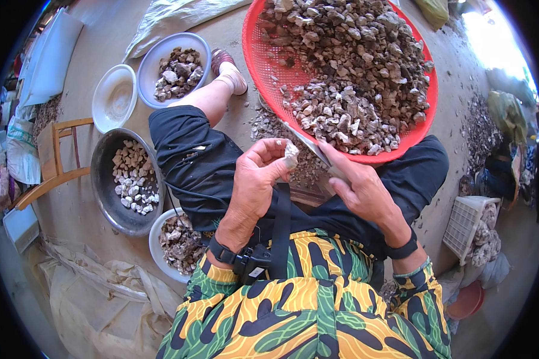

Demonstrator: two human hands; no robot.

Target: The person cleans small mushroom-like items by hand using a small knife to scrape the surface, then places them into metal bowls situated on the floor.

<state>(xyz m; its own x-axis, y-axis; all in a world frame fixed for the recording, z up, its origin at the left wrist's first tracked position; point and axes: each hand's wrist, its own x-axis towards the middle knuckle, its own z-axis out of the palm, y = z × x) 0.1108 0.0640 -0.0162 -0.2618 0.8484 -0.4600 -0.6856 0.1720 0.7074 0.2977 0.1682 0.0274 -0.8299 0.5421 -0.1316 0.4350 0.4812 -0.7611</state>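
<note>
Between thumb and fingers, my left hand (254, 179) pinches a small whitish chunk (291, 155) with a rough surface. My right hand (364, 188) grips a knife whose flat metal blade (309, 142) points up and to the left, a short gap from the chunk. The fingers hide most of the knife's handle. Just beyond both hands, a red plastic mesh basket (250, 58) tilts towards me. It holds a heap of brown, crusty chunks (364, 49), with paler pieces (341, 114) at the near side. Scraps (269, 128) litter the floor below.
To my left stand a blue-rimmed basin (144, 83) of chunks, a white bowl (98, 101), a dark basin (99, 197) with tan and white pieces, and another filled white bowl (155, 244). A wooden chair (51, 184) lies farther left. A white plastic crate (462, 224) is at right.
</note>
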